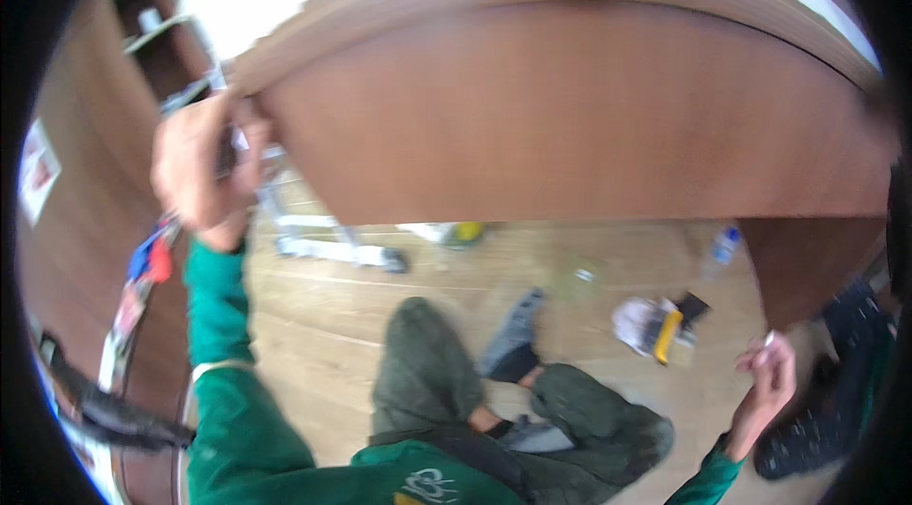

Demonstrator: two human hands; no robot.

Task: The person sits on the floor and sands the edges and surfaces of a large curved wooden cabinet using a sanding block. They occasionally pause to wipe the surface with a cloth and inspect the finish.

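My left hand (pixel 201 168) is raised at the left corner of a brown wooden desk (pixel 570 115), its fingers curled. Something dark and shiny shows between them, too blurred to name. Low on the right, beside the desk's side panel (pixel 807 263), my right hand (pixel 766 381) is closed in a pinch. A tiny pale bit (pixel 769 340) shows at its fingertips; its kind cannot be made out.
On the wooden floor lie a yellow-handled tool (pixel 668 336) among small packets and a clear bottle with a blue cap (pixel 727 244). A white metal frame (pixel 328 244) stands under the desk's left side. Dark clothing (pixel 817 410) lies at the right.
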